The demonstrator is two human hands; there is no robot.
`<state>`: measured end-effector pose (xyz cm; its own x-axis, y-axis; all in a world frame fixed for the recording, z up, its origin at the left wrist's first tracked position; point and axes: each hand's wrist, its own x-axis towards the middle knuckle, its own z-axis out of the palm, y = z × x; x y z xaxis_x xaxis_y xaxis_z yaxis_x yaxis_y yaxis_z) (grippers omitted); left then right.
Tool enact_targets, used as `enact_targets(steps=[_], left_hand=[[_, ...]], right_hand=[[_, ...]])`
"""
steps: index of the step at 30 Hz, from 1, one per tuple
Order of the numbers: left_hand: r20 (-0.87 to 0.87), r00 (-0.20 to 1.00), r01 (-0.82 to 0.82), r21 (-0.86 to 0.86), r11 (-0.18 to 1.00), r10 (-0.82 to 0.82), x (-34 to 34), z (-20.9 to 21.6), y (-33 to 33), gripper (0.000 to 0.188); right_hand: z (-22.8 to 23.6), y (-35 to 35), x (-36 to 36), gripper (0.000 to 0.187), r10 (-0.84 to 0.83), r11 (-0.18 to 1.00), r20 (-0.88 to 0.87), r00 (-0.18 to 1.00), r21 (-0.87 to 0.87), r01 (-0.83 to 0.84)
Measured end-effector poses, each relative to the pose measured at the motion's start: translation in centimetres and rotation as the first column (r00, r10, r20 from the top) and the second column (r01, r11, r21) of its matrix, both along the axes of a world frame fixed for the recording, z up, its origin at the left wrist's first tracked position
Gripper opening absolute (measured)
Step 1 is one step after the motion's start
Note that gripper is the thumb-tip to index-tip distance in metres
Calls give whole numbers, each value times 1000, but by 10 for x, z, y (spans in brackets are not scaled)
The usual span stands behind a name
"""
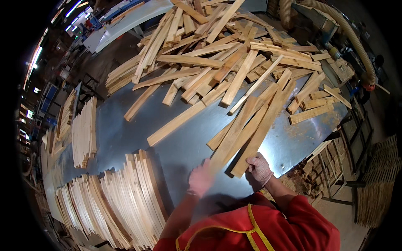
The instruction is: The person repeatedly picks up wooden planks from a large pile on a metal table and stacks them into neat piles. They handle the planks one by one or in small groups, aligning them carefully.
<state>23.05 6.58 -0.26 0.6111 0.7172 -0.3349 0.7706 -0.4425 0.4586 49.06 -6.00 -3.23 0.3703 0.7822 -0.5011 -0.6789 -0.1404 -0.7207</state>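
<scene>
My left hand (200, 179), in a pale glove and blurred by motion, is closed at the near end of a wooden strip (235, 134). That end of the strip is smeared too. To the right, my gloved right hand (260, 168) has its fingers curled at the edge of a second wooden strip (266, 127), near its lower end. Both strips slant away from me over the metal tabletop (184, 154), their far ends among other strips. Part of each hand's fingers is hidden.
A heap of loose wooden strips (234, 54) covers the far part of the table. Rows of strips standing side by side (130, 196) fill the near left, with another stack (84, 134) beyond. A ribbed hose (356, 25) hangs at far right; bundled strips (377, 184) stand below.
</scene>
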Motion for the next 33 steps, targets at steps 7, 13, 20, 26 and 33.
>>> enact_targets(steps=[7, 13, 20, 26, 33], left_hand=[[347, 634, 120, -927, 355, 691, -137, 90, -86, 59], [420, 427, -142, -844, 518, 801, -205, 34, -182, 51], [158, 861, -493, 33, 869, 483, -250, -13, -232, 81], [323, 873, -478, 411, 776, 367, -170, 51, -153, 85], [338, 936, -281, 549, 787, 99, -48, 55, -46, 81]], right_hand=[[60, -6, -85, 28, 493, 869, -33, 870, 70, -490], [29, -29, -207, 57, 841, 540, 204, 500, -295, -788], [24, 29, -265, 74, 982, 135, 178, 69, -386, -913], [-26, 62, -326, 57, 687, 125, 677, -265, -469, -874], [-63, 123, -176, 54, 688, 352, 705, 169, -121, -928]])
